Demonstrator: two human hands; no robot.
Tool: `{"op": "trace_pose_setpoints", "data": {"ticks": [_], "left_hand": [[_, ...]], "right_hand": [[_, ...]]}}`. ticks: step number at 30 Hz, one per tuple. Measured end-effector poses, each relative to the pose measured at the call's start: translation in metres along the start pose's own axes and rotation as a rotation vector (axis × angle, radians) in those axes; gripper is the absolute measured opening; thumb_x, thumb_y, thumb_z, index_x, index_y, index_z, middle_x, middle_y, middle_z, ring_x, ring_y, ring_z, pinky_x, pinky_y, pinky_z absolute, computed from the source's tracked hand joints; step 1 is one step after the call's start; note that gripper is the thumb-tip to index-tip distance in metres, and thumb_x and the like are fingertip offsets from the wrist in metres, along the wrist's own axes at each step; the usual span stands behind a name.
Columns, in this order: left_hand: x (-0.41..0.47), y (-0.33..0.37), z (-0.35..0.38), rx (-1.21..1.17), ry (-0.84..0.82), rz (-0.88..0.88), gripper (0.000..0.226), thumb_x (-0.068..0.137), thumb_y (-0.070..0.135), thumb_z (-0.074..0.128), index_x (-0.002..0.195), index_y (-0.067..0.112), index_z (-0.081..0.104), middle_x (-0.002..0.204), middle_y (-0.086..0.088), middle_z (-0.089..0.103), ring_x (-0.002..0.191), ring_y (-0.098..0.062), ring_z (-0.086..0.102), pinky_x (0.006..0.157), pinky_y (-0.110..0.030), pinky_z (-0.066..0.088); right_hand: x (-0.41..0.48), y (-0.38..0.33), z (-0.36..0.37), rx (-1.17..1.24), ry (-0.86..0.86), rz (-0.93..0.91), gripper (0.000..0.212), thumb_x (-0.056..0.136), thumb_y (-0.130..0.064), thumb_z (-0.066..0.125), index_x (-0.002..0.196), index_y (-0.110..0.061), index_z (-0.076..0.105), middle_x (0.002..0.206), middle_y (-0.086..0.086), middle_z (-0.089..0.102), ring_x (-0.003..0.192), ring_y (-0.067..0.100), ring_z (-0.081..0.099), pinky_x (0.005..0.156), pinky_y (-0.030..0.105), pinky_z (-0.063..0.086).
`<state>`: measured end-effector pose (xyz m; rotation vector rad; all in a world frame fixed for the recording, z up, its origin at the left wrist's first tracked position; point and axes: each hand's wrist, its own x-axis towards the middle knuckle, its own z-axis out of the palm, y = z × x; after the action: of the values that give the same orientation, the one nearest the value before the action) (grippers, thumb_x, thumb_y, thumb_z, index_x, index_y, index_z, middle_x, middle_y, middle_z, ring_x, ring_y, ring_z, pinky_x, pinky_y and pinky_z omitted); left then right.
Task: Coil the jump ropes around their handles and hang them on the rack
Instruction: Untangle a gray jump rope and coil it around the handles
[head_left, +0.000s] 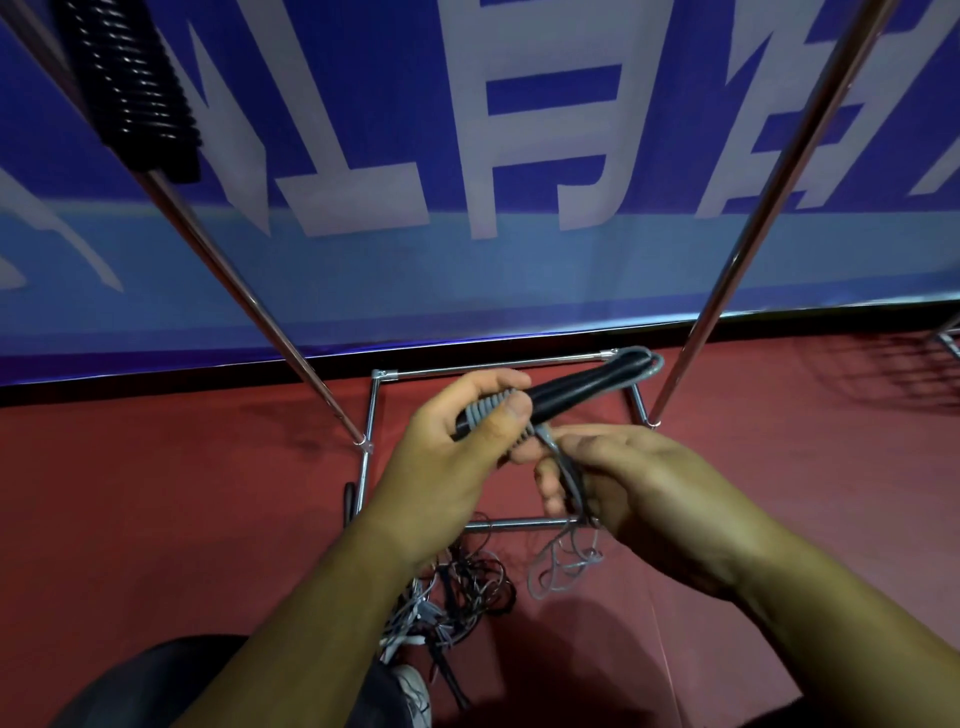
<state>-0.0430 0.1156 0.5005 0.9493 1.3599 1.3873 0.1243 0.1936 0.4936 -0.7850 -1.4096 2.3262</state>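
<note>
Grips the black handles (566, 387) mid-view, left hand (457, 447) fingers clamped round them and the grey rope (485, 409) coils. Pinches the loose strand at 4 o'clock, right hand (634, 483) fingers closed on it. At 6 o'clock, tangled rope pile (462, 587).

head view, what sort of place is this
Probably a sports hall: red court-style floor, a big blue banner with white lettering along the wall, and a chrome rack with tangled jump ropes at its foot.
</note>
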Motion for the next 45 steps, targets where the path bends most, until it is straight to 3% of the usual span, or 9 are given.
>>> {"op": "trace_pose_setpoints", "data": {"ticks": [6,9,13,20,33,39,41,43,45], "left_hand": [[-0.002,0.0,0.0,0.01,-0.002,-0.025,0.029,0.081,0.049,0.072,0.106,0.033,0.073,0.107,-0.023,0.068,0.1,-0.038,0.069,0.101,-0.058,0.054],[-0.003,-0.001,0.002,0.05,0.007,-0.031,0.032,0.08,0.05,0.072,0.107,0.033,0.072,0.116,-0.023,0.067,0.111,-0.041,0.068,0.094,-0.046,0.06],[-0.004,-0.001,0.003,0.009,-0.007,-0.027,0.03,0.081,0.044,0.075,0.108,0.03,0.073,0.117,-0.019,0.068,0.108,-0.032,0.072,0.087,-0.037,0.061],[-0.004,0.0,0.008,0.164,0.028,0.068,0.024,0.091,0.028,0.073,0.113,0.027,0.064,0.077,0.001,0.064,0.073,-0.011,0.062,0.069,-0.023,0.052],[-0.004,-0.005,0.009,0.484,0.059,0.106,0.039,0.091,0.018,0.076,0.118,0.04,0.057,0.101,0.012,0.063,0.09,-0.009,0.062,0.079,-0.02,0.049],[-0.012,-0.007,0.021,0.549,0.026,0.182,0.057,0.086,0.007,0.079,0.126,0.038,0.053,0.117,0.017,0.062,0.112,-0.008,0.063,0.092,-0.022,0.052],[-0.016,-0.006,0.028,0.559,0.038,0.203,0.071,0.083,-0.002,0.077,0.133,0.042,0.051,0.116,0.016,0.064,0.108,-0.006,0.064,0.084,-0.011,0.05],[-0.017,-0.007,0.029,0.522,0.044,0.191,0.075,0.081,-0.009,0.075,0.135,0.039,0.053,0.117,0.013,0.067,0.103,-0.005,0.066,0.079,-0.008,0.05],[-0.014,-0.006,0.025,0.529,0.024,0.187,0.074,0.082,-0.003,0.079,0.136,0.039,0.051,0.118,0.018,0.069,0.107,0.0,0.066,0.085,-0.008,0.048]], "right_hand": [[-0.003,-0.006,-0.007,-0.598,0.067,-0.154,0.018,0.1,-0.022,0.062,0.095,-0.017,0.078,0.093,0.012,0.076,0.089,0.042,0.066,0.081,0.045,0.055],[-0.004,-0.005,-0.007,-0.821,0.084,-0.218,0.019,0.098,-0.024,0.066,0.083,-0.019,0.077,0.076,-0.007,0.074,0.074,0.014,0.07,0.072,0.033,0.055],[-0.004,-0.011,-0.007,-0.653,0.055,-0.077,0.037,0.101,-0.029,0.056,0.069,-0.014,0.068,0.075,0.021,0.073,0.059,0.046,0.055,0.058,0.049,0.048],[-0.004,-0.013,0.007,-0.27,0.058,0.125,0.035,0.105,-0.02,0.038,0.087,-0.008,0.066,0.056,0.003,0.023,0.052,0.017,0.012,0.05,0.031,0.011],[0.0,-0.002,0.008,-0.312,0.201,0.107,0.039,0.099,-0.028,0.041,0.073,-0.009,0.062,0.057,0.001,0.025,0.047,0.014,0.017,0.047,0.026,0.015],[-0.024,-0.015,-0.007,-0.239,0.099,0.186,0.078,0.078,-0.094,0.037,0.062,-0.02,0.058,0.052,-0.001,0.026,0.043,0.013,0.017,0.048,0.025,0.012],[0.038,0.079,-0.063,-0.138,0.201,0.16,0.07,0.073,-0.1,0.033,0.074,-0.039,0.068,0.057,-0.017,0.031,0.048,0.005,0.01,0.044,0.024,0.027],[0.065,0.14,-0.089,0.002,0.228,0.101,0.062,0.065,-0.105,0.032,0.106,-0.068,0.059,0.061,-0.024,0.03,0.058,0.001,-0.002,0.044,0.059,0.044],[0.031,0.106,-0.067,0.027,0.199,0.138,0.06,0.077,-0.096,0.038,0.083,-0.044,0.066,0.06,-0.02,0.033,0.05,0.004,0.011,0.047,0.031,0.036]]}}
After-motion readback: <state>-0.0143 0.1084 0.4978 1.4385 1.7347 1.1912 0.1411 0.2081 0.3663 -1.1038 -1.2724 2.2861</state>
